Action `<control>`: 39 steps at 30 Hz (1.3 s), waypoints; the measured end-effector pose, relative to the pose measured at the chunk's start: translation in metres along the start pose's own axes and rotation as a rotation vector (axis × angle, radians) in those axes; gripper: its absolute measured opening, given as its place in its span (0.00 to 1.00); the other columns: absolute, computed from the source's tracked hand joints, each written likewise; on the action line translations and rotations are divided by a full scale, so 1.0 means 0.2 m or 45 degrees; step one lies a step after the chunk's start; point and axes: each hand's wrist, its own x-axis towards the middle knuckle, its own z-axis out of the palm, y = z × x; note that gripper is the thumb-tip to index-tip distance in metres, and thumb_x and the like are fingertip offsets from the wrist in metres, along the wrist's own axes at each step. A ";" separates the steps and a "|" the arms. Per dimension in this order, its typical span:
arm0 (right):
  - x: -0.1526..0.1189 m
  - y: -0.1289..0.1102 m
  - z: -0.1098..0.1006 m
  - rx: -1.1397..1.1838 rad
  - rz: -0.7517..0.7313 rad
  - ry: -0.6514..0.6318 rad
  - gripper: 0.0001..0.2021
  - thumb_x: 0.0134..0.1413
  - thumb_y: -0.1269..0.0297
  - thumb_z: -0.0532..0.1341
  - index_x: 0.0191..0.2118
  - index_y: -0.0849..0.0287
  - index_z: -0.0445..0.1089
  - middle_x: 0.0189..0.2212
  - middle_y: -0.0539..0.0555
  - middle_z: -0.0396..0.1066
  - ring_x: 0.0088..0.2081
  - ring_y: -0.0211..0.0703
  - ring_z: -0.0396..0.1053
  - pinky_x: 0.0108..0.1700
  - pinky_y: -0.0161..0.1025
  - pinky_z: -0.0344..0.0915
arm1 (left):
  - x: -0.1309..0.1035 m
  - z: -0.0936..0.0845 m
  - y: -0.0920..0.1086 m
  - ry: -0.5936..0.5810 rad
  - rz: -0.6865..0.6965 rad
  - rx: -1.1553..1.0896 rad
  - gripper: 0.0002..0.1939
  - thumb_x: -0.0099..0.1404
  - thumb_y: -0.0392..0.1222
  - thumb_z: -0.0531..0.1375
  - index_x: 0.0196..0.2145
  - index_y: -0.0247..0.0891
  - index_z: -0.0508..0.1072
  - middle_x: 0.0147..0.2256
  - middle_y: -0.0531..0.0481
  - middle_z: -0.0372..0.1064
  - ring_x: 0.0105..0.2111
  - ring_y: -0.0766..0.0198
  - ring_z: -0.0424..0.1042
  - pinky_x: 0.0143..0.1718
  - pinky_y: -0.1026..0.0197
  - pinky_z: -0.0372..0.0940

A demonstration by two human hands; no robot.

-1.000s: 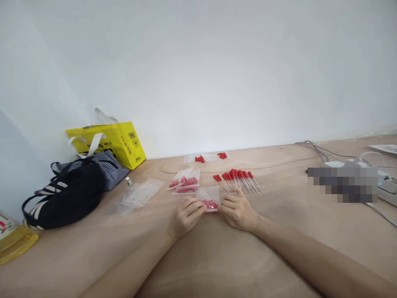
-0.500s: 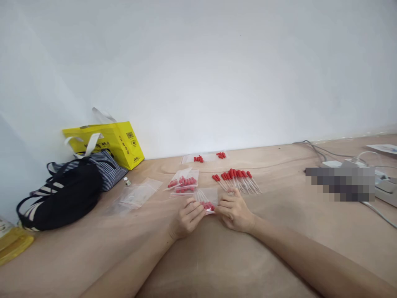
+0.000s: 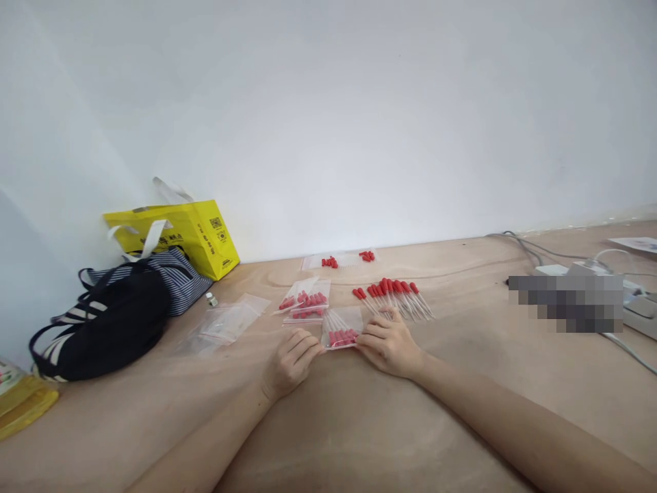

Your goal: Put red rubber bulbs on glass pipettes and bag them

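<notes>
A small clear zip bag lies flat on the table, holding several droppers whose red bulbs face me. At its near left corner, my left hand is closed in a pinch. The fingers of my right hand are closed on the near right corner. Just beyond the right hand, several loose droppers with red bulbs fan out on the table. Further left, filled zip bags with red-bulbed droppers overlap one another.
Flat clear bags lie at left, near a small vial. A dark bag and a yellow bag stand against the wall. Red bulbs sit at the back. Cables and a power strip occupy the right.
My left hand has slid left along the bag's near edge to its corner. The bag's near edge is now more exposed. My right hand has barely moved.
</notes>
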 end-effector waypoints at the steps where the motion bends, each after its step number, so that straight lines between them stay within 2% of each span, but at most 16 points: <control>1: 0.01 -0.02 0.01 -0.004 -0.012 0.006 0.07 0.52 0.68 0.54 0.27 0.57 0.67 0.21 0.47 0.67 0.29 0.36 0.60 0.44 0.43 0.47 | 0.01 0.00 0.00 -0.001 0.003 -0.008 0.05 0.58 0.30 0.54 0.27 0.35 0.67 0.25 0.50 0.68 0.28 0.66 0.65 0.30 0.62 0.64; 7: 0.08 -0.12 0.11 -0.057 -0.128 0.006 0.09 0.52 0.72 0.52 0.26 0.59 0.66 0.21 0.48 0.67 0.28 0.35 0.59 0.43 0.42 0.47 | 0.03 0.01 0.02 -0.046 0.067 -0.061 0.06 0.58 0.29 0.53 0.27 0.34 0.67 0.24 0.50 0.68 0.27 0.65 0.64 0.31 0.61 0.64; 11: 0.09 -0.13 0.12 -0.113 -0.204 0.044 0.11 0.52 0.75 0.49 0.24 0.60 0.64 0.20 0.48 0.65 0.27 0.35 0.58 0.41 0.43 0.47 | 0.03 0.03 0.03 -0.049 0.078 -0.066 0.08 0.59 0.28 0.50 0.28 0.33 0.67 0.26 0.47 0.68 0.30 0.64 0.65 0.34 0.60 0.64; 14: 0.07 -0.11 0.09 -0.140 -0.202 0.061 0.11 0.52 0.75 0.49 0.24 0.61 0.63 0.19 0.48 0.65 0.26 0.34 0.57 0.42 0.43 0.47 | 0.02 0.04 0.03 -0.039 0.064 -0.087 0.09 0.59 0.27 0.48 0.29 0.33 0.67 0.28 0.46 0.69 0.32 0.63 0.65 0.37 0.58 0.64; 18: 0.02 -0.05 0.04 -0.165 -0.163 -0.004 0.11 0.51 0.75 0.50 0.22 0.61 0.63 0.18 0.47 0.63 0.25 0.33 0.56 0.43 0.43 0.46 | 0.00 0.03 0.03 -0.026 0.042 -0.110 0.08 0.59 0.28 0.49 0.29 0.33 0.67 0.28 0.46 0.69 0.33 0.63 0.66 0.38 0.58 0.65; 22: -0.03 0.02 -0.02 -0.159 -0.140 -0.040 0.10 0.51 0.76 0.50 0.25 0.60 0.65 0.19 0.48 0.64 0.26 0.33 0.58 0.44 0.43 0.46 | 0.00 0.02 0.02 -0.026 0.030 -0.110 0.08 0.59 0.28 0.49 0.30 0.33 0.67 0.28 0.47 0.69 0.34 0.63 0.66 0.38 0.58 0.66; 27: -0.07 0.06 -0.07 -0.121 -0.094 -0.063 0.10 0.51 0.76 0.50 0.27 0.60 0.66 0.20 0.48 0.64 0.26 0.34 0.59 0.44 0.42 0.47 | 0.00 0.01 0.02 -0.060 0.009 -0.161 0.08 0.59 0.28 0.50 0.30 0.35 0.66 0.28 0.48 0.68 0.33 0.63 0.66 0.37 0.58 0.65; 29: -0.08 0.06 -0.08 -0.076 -0.062 -0.102 0.10 0.51 0.75 0.50 0.29 0.60 0.67 0.20 0.48 0.64 0.27 0.35 0.59 0.43 0.42 0.47 | 0.00 -0.01 0.01 -0.118 -0.038 -0.222 0.07 0.59 0.30 0.51 0.29 0.36 0.66 0.27 0.48 0.67 0.33 0.63 0.66 0.36 0.59 0.65; 31: -0.08 0.06 -0.08 -0.004 -0.011 -0.170 0.09 0.50 0.75 0.51 0.31 0.59 0.67 0.21 0.48 0.64 0.28 0.36 0.60 0.42 0.41 0.48 | -0.02 -0.04 0.00 -0.232 -0.179 -0.317 0.03 0.58 0.35 0.53 0.30 0.36 0.67 0.30 0.47 0.67 0.34 0.62 0.65 0.35 0.59 0.65; 34: -0.09 0.06 -0.10 0.140 0.097 -0.295 0.10 0.46 0.73 0.54 0.35 0.57 0.67 0.25 0.49 0.66 0.31 0.38 0.61 0.40 0.40 0.49 | -0.03 -0.05 -0.01 -0.370 -0.574 -0.479 0.07 0.58 0.41 0.52 0.31 0.35 0.66 0.31 0.46 0.66 0.33 0.62 0.66 0.33 0.60 0.64; 37: -0.08 0.05 -0.12 0.277 0.188 -0.386 0.14 0.42 0.69 0.57 0.40 0.57 0.66 0.32 0.52 0.67 0.35 0.41 0.62 0.39 0.40 0.50 | -0.03 0.00 0.01 -0.346 -1.101 -0.656 0.06 0.59 0.41 0.51 0.28 0.36 0.64 0.26 0.51 0.64 0.28 0.65 0.66 0.29 0.62 0.65; 39: -0.07 0.03 -0.13 0.332 0.213 -0.414 0.17 0.40 0.65 0.60 0.41 0.57 0.65 0.35 0.53 0.66 0.37 0.43 0.62 0.39 0.41 0.50 | -0.01 0.05 0.02 -0.276 -1.442 -0.787 0.06 0.55 0.40 0.56 0.29 0.36 0.62 0.27 0.51 0.64 0.29 0.66 0.67 0.30 0.62 0.65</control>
